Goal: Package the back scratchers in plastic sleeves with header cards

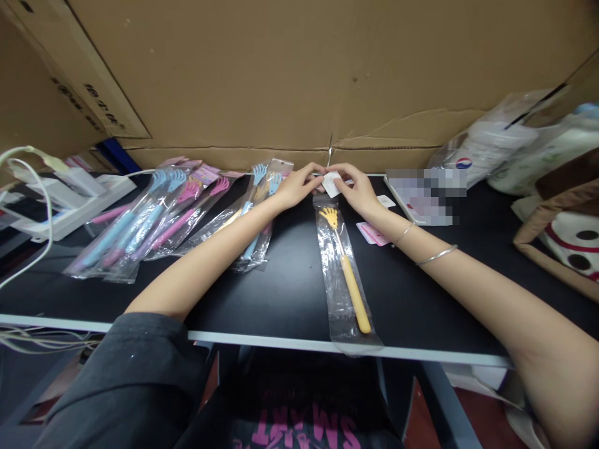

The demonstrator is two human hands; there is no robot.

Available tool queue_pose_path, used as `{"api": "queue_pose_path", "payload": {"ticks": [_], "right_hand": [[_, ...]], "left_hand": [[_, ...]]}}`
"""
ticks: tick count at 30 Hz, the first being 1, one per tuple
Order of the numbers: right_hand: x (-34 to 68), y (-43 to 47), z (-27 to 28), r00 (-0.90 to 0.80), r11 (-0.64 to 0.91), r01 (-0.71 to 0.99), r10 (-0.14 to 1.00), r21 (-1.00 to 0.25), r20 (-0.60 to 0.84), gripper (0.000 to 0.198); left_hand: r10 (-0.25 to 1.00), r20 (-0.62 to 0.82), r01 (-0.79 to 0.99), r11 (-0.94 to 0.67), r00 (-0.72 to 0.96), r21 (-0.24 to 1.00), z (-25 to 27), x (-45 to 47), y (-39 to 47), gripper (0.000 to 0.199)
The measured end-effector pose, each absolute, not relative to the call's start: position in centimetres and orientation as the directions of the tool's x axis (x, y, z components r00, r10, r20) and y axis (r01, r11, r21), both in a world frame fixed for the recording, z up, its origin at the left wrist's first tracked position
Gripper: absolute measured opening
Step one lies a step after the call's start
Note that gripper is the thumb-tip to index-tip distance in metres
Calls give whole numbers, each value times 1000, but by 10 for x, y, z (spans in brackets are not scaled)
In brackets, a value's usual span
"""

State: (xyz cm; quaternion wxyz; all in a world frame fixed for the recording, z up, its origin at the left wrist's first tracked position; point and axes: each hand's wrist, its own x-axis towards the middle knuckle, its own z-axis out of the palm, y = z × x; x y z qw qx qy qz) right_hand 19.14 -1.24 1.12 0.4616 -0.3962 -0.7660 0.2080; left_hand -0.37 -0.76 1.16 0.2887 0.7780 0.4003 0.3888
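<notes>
A small white card [331, 184] is between my two hands, just above the top of a clear plastic bag [330, 293]. Inside the bag lies a yellow back scratcher [352, 284], its hand-shaped head toward the back and its handle toward the table's front edge. My left hand [301, 186] is closed, fingertips pinching at the card's left edge. My right hand [356, 187] is closed too, with thumb and fingers on the card's right side. A pink and white card [372, 233] and another small white card [386, 201] lie beside my right forearm.
Bagged blue and pink back scratchers [150, 218] lie in a pile at left, more bagged ones [255, 212] behind my left forearm. A power strip [93, 202] with cables, a partly blurred phone-like object [416, 202], a bagged cup [486, 149] and a bag [561, 231] flank the black table [285, 287]. Cardboard [281, 75] walls the back.
</notes>
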Motion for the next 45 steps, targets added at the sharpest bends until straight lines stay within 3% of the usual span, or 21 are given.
{"api": "queue_pose_path", "payload": {"ticks": [6, 10, 16, 22, 32, 45], "right_hand": [[189, -11, 4, -280, 610, 413, 791, -676, 543, 27], [191, -2, -3, -184, 557, 444, 823, -702, 537, 28], [196, 7, -9, -265, 516, 370, 856, -773, 444, 38], [201, 11, -6, -183, 497, 323, 868, -806, 462, 35], [200, -2, 3, -127, 581, 396, 802, -711, 584, 13], [204, 11, -10, -80, 679, 390, 698, -622, 712, 11]], "left_hand": [[852, 395, 492, -522, 344, 697, 13, -5, -9, 23], [850, 414, 472, -525, 325, 708, 12, -5, -8, 26], [845, 405, 452, -531, 349, 717, 11, -7, -7, 29], [856, 367, 371, -494, 363, 786, 10, -3, -7, 33], [836, 373, 393, -526, 402, 754, 8, -4, -7, 33], [788, 432, 320, -586, 438, 745, -2, -5, 2, 37]]}}
